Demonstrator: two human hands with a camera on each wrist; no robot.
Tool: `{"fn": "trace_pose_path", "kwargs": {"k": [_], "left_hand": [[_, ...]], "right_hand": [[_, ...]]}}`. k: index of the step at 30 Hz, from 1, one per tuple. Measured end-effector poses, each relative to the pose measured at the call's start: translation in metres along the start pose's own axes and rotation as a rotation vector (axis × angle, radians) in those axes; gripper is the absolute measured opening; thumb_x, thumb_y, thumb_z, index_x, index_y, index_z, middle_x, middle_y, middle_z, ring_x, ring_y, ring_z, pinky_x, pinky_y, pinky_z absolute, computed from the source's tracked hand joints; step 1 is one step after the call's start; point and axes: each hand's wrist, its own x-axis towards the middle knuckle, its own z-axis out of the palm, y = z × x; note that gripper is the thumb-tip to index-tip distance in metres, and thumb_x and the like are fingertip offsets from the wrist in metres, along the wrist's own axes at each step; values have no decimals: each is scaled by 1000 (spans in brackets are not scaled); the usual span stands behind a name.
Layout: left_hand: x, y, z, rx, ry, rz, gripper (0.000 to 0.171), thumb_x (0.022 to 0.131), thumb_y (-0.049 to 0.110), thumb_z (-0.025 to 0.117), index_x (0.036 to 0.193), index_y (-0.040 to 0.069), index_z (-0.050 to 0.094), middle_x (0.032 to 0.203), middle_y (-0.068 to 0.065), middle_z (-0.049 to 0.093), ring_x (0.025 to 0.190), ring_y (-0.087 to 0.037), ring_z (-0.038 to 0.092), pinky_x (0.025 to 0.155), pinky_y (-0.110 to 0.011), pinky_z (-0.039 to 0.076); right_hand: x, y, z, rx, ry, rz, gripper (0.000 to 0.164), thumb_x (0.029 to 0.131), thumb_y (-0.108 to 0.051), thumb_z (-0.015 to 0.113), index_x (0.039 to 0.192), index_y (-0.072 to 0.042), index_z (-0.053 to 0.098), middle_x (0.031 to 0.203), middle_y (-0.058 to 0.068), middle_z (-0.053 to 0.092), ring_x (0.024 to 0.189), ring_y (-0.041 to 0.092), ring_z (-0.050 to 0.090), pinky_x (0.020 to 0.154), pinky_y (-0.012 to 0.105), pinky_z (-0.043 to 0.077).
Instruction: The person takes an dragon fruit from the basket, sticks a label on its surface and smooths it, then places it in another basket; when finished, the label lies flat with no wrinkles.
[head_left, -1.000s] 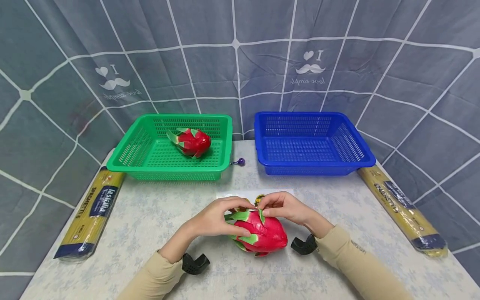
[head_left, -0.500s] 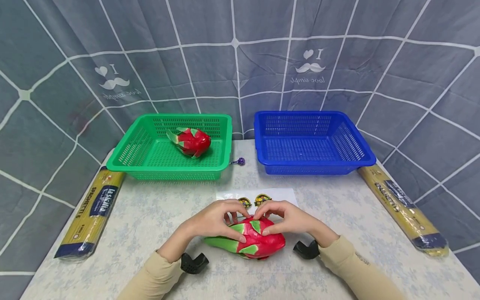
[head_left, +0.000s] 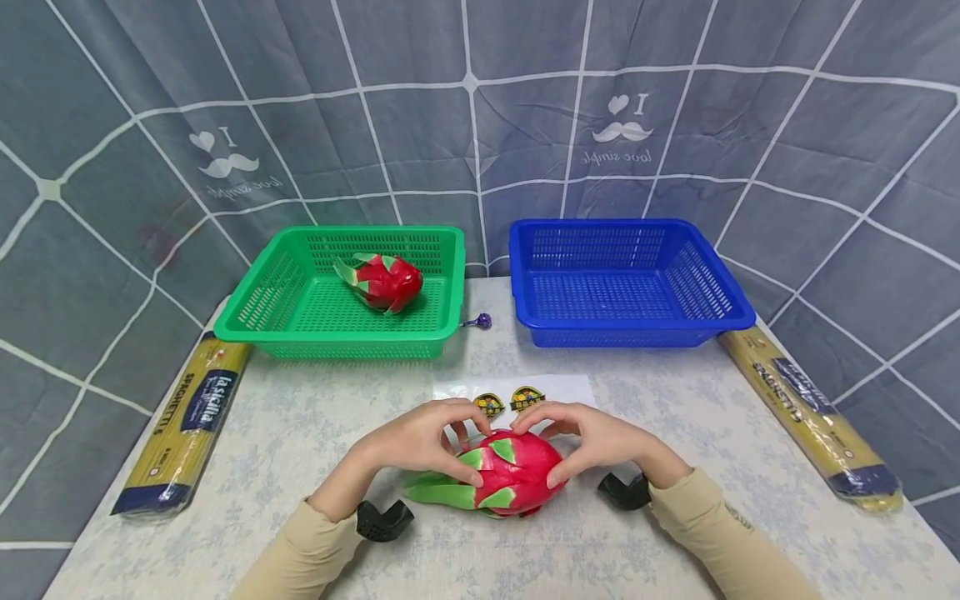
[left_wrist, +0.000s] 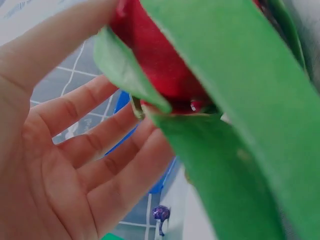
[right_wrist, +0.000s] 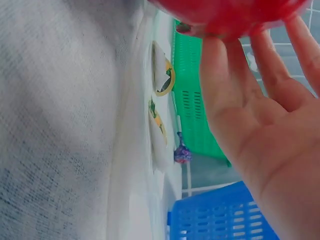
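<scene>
A red dragon fruit (head_left: 517, 475) with green leaf tips lies on its side near the front of the table, its long leaves pointing left. My left hand (head_left: 427, 437) holds it at the leafy end, thumb on the near side and fingers reaching round the far side. Around the right, rounded end, my right hand (head_left: 600, 437) grips it the same way. The left wrist view shows the palm of the hand beside large green leaves (left_wrist: 215, 165). Fingertips meet the fruit's red underside (right_wrist: 230, 15) in the right wrist view.
Just beyond the hands lies a white sheet (head_left: 566, 388) with two round stickers (head_left: 527, 398). A green basket (head_left: 337, 337) holds another dragon fruit (head_left: 386, 283); a blue basket (head_left: 637, 325) stands right. A purple-wrapped lollipop (head_left: 483, 321) lies between them. Spaghetti packs (head_left: 183, 425) flank both sides.
The right hand has gone from pinching a leaf on top to gripping the fruit's right end. The fruit has shifted slightly toward the person, uncovering the stickers and the long leaves.
</scene>
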Motion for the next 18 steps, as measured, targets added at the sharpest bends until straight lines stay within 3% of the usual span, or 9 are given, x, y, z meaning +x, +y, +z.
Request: {"fn": "trace_pose_path", "kwargs": {"k": [5,9,14,18], "left_hand": [[-2,-1,-5,-17,-3,-5,33,80,33,75,106,17,62,102,6,61,83,-11,61,71,-29,53],[-2,-8,-12,5,63,-23,21,91,32,62,104,15,65,99,2,65,86,-12,61,75,-31,51],[-1,-22,-17,43,177,-78,24,96,30,54,102,10,66,95,-4,66,87,-12,59,76,-31,49],[3,-34,-15,50,168,-87,22,96,28,56,102,10,66,94,0,66,89,-13,59,79,-33,48]], "right_hand": [[2,6,-5,68,146,72,32,88,-5,64,117,5,56,115,29,56,106,35,57,86,40,50],[3,12,-10,31,310,164,25,91,-9,61,111,5,60,109,29,60,100,39,59,81,38,52],[4,21,-18,-46,415,298,26,92,-16,62,111,0,62,109,18,64,98,29,61,82,39,51],[7,27,-21,-135,449,384,30,89,-23,65,111,-2,64,108,10,65,98,22,62,84,35,49]]}}
